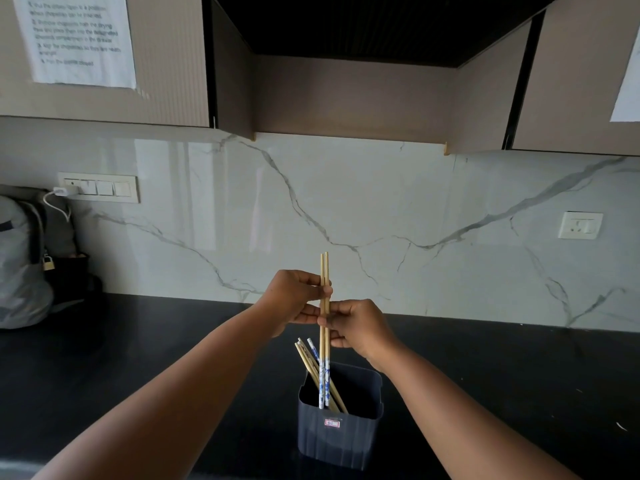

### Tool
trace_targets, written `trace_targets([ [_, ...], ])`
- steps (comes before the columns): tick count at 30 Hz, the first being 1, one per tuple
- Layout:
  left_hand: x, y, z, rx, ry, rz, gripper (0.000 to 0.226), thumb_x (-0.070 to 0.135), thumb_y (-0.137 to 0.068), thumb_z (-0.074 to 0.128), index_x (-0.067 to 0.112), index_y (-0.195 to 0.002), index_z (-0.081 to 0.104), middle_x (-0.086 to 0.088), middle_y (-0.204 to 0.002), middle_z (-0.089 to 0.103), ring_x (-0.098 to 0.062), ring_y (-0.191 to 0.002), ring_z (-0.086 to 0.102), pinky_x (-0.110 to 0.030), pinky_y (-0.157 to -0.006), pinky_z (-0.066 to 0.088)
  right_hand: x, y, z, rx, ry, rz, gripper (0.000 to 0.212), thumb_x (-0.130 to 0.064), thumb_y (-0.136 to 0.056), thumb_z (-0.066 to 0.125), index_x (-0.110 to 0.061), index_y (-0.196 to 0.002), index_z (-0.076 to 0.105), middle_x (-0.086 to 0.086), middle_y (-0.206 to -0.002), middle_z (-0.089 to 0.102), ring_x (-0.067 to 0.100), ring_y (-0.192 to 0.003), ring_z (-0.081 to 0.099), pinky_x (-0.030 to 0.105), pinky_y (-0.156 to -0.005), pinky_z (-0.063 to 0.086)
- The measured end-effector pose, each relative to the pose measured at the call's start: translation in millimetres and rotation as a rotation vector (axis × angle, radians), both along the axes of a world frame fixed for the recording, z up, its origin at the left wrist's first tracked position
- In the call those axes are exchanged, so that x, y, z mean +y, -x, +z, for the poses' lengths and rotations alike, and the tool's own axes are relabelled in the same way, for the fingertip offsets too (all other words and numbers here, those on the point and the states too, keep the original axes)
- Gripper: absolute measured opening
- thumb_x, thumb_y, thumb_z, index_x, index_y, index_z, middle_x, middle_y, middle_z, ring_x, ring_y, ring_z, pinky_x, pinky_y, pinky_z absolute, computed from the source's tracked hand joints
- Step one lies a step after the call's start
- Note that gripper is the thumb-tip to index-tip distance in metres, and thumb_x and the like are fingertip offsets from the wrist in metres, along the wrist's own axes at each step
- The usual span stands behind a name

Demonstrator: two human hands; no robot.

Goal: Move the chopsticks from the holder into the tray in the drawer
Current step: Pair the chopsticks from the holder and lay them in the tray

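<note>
A pair of wooden chopsticks [324, 271] with blue-and-white patterned lower ends stands upright above the dark holder [341, 434]. My left hand [294, 299] pinches the pair from the left, and my right hand [360, 327] pinches it just below from the right. The patterned ends hang at the holder's mouth. Several more chopsticks [308, 358] lean to the left inside the holder. The drawer and its tray are out of view.
The holder stands on a black countertop [485, 375] against a marble backsplash. A grey bag [20, 265] sits at the far left below a switch panel [100, 187]. Wall cabinets and a range hood [363, 29] hang overhead.
</note>
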State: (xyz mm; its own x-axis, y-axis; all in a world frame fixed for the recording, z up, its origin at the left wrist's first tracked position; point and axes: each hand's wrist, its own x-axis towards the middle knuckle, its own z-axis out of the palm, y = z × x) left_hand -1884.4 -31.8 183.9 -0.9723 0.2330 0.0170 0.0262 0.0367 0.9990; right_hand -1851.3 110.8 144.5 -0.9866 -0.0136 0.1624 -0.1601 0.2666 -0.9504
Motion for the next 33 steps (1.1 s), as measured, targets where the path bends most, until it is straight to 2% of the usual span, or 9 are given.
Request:
trace_targets([
  [4, -0.9, 2.6, 1.3, -0.001, 0.019, 0.012, 0.011, 0.005, -0.081, 0.075, 0.004, -0.092, 0.073, -0.014, -0.094, 0.075, -0.032, -0.077, 0.074, -0.043, -0.072, 0.062, 0.1, 2.5, -2.2, 0.032, -0.033, 0.0, 0.017, -0.011, -0.085, 0.071, -0.028, -0.084, 0.072, -0.002, -0.078, 0.075, 0.011, -0.069, 0.072, 0.02, -0.059, 0.057],
  [8, -2.2, 2.8, 3.3, -0.023, 0.001, 0.028, 0.014, 0.006, -0.081, 0.076, 0.002, -0.094, 0.073, -0.016, -0.093, 0.075, -0.032, -0.075, 0.074, -0.04, -0.067, 0.062, 1.1, 5.4, -3.4, 0.057, -0.04, -0.002, 0.015, -0.011, -0.083, 0.073, -0.024, -0.091, 0.071, 0.003, -0.08, 0.075, 0.02, -0.075, 0.073, 0.03, -0.067, 0.061],
  [13, -0.3, 2.6, 5.2, -0.029, 0.015, 0.041, 0.012, 0.006, -0.082, 0.075, 0.001, -0.093, 0.072, -0.015, -0.089, 0.075, -0.031, -0.071, 0.074, -0.034, -0.058, 0.061, 4.7, 7.5, -2.9, 0.003, 0.049, 0.031, 0.02, -0.008, -0.08, 0.076, -0.018, -0.094, 0.066, 0.0, -0.071, 0.074, 0.015, -0.066, 0.073, 0.024, -0.057, 0.058],
  [17, -0.6, 3.8, 2.4, -0.041, 0.004, 0.059, 0.012, 0.005, -0.081, 0.076, 0.0, -0.091, 0.072, -0.014, -0.086, 0.075, -0.032, -0.07, 0.074, -0.034, -0.056, 0.06, 9.2, 7.8, -3.8, -0.069, 0.111, 0.092, 0.031, -0.005, -0.078, 0.077, -0.008, -0.104, 0.06, 0.005, -0.084, 0.074, 0.021, -0.074, 0.074, 0.03, -0.062, 0.06],
  [23, -1.9, 3.7, -18.3, 0.003, 0.029, 0.014, 0.004, 0.006, -0.084, 0.071, 0.005, -0.088, 0.07, -0.008, -0.081, 0.073, -0.024, -0.059, 0.072, -0.033, -0.054, 0.06, 11.9, -0.6, -14.1, -0.14, 0.14, 0.131, 0.02, 0.004, -0.078, 0.074, -0.004, -0.091, 0.063, 0.007, -0.076, 0.074, 0.019, -0.065, 0.073, 0.03, -0.057, 0.059],
  [25, -5.8, 5.7, -35.8, 0.084, 0.069, 0.002, 0.008, 0.012, -0.091, 0.064, 0.011, -0.084, 0.068, -0.002, -0.077, 0.073, -0.016, -0.059, 0.07, -0.033, -0.063, 0.06, 13.3, -6.9, -25.8, -0.092, 0.124, 0.092, 0.019, 0.005, -0.077, 0.074, -0.009, -0.085, 0.063, 0.002, -0.068, 0.074, 0.015, -0.062, 0.073, 0.028, -0.054, 0.058],
  [28, -22.1, 11.6, -70.2, 0.173, 0.002, 0.1, 0.031, 0.032, -0.098, 0.052, 0.015, -0.078, 0.068, 0.008, -0.063, 0.072, -0.005, -0.056, 0.063, -0.021, -0.056, 0.05, 15.7, -24.9, -63.1, -0.049, 0.003, 0.069, 0.022, -0.001, -0.074, 0.079, -0.02, -0.077, 0.069, 0.001, -0.068, 0.075, 0.017, -0.062, 0.072, 0.033, -0.059, 0.061],
  [30, -41.1, 17.3, -102.4, 0.209, -0.002, 0.232, 0.042, 0.049, -0.097, 0.048, 0.02, -0.079, 0.073, 0.012, -0.064, 0.072, -0.001, -0.06, 0.063, -0.017, -0.057, 0.049, 18.0, -43.1, -101.3, -0.079, -0.086, 0.119, 0.024, -0.003, -0.071, 0.08, -0.027, -0.072, 0.073, -0.001, -0.066, 0.074, 0.013, -0.06, 0.069, 0.031, -0.061, 0.06],
  [33, -66.7, 22.8, -159.3, 0.314, 0.285, 0.413, 0.052, 0.063, -0.091, 0.044, 0.021, -0.088, 0.076, 0.005, -0.057, 0.066, 0.004, -0.051, 0.052, -0.026, -0.057, 0.041, 20.9, -71.5, -163.3, -0.217, -0.283, 0.248, 0.026, -0.009, -0.073, 0.077, -0.035, -0.072, 0.072, -0.011, -0.071, 0.075, 0.003, -0.065, 0.069, 0.026, -0.067, 0.056],
])
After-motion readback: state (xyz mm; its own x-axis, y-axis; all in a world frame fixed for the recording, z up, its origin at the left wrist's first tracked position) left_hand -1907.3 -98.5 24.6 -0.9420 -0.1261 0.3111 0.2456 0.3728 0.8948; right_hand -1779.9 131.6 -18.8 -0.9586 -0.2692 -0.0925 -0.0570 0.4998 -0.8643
